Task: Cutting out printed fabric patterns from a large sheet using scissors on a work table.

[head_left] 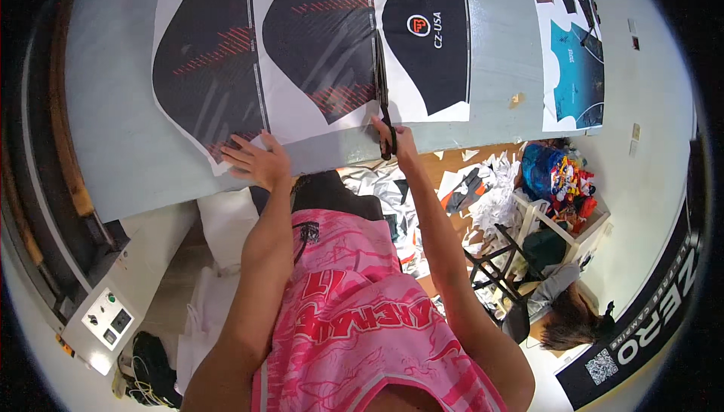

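A white fabric sheet lies on the grey table, printed with black garment panels. The left panel and the middle panel carry red slanted stripes; the right panel has a small round logo. My left hand rests with fingers spread on the lower tip of the left panel, at the table's near edge. In my right hand are black scissors. Their blades point away from me along the right edge of the middle panel, and my fingers are in the handles.
The grey table ends just before me. At its right end lies another sheet with a teal panel. White scraps litter the floor. Beyond stand a crate of colourful scraps, a black chair and another person. A control box is lower left.
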The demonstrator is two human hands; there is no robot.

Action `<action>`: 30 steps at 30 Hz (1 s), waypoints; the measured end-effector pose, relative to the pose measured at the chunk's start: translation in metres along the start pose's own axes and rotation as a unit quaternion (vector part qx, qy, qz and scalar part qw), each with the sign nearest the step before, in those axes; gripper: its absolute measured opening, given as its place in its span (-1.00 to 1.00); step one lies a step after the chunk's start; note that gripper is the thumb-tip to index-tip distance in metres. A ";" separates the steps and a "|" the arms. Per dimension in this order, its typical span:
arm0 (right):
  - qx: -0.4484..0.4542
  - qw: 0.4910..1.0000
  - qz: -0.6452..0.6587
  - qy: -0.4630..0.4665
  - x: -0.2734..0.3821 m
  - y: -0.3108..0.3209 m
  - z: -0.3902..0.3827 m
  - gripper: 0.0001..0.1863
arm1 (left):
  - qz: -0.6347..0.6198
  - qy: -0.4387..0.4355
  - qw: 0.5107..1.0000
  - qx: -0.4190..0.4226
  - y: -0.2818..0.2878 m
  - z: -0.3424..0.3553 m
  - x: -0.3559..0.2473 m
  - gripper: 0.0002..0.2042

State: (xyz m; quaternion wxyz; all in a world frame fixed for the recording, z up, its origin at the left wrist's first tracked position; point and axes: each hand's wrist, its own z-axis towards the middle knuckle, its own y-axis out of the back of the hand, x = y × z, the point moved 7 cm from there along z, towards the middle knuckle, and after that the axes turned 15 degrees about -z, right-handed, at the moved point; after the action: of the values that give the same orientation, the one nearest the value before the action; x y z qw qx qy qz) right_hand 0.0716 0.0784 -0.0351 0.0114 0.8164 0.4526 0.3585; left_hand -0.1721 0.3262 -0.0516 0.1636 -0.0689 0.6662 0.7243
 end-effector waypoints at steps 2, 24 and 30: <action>0.012 1.000 0.000 -0.013 0.003 0.001 -0.001 -0.45 | -0.006 -0.003 1.000 0.000 0.000 0.000 -0.001 -0.25; 0.045 0.997 0.063 -0.007 0.080 0.013 0.061 -0.47 | -0.002 0.004 1.000 0.016 0.001 0.001 -0.001 -0.25; 0.033 0.999 0.024 -0.030 0.078 0.023 0.070 -0.49 | 0.001 0.005 1.000 0.018 0.002 0.000 -0.002 -0.27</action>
State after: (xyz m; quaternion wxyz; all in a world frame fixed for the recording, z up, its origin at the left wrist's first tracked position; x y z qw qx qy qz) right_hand 0.1558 0.1448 -0.0344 -0.0110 0.8373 0.4438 0.3192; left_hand -0.1707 0.3259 -0.0492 0.1607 -0.0686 0.6798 0.7123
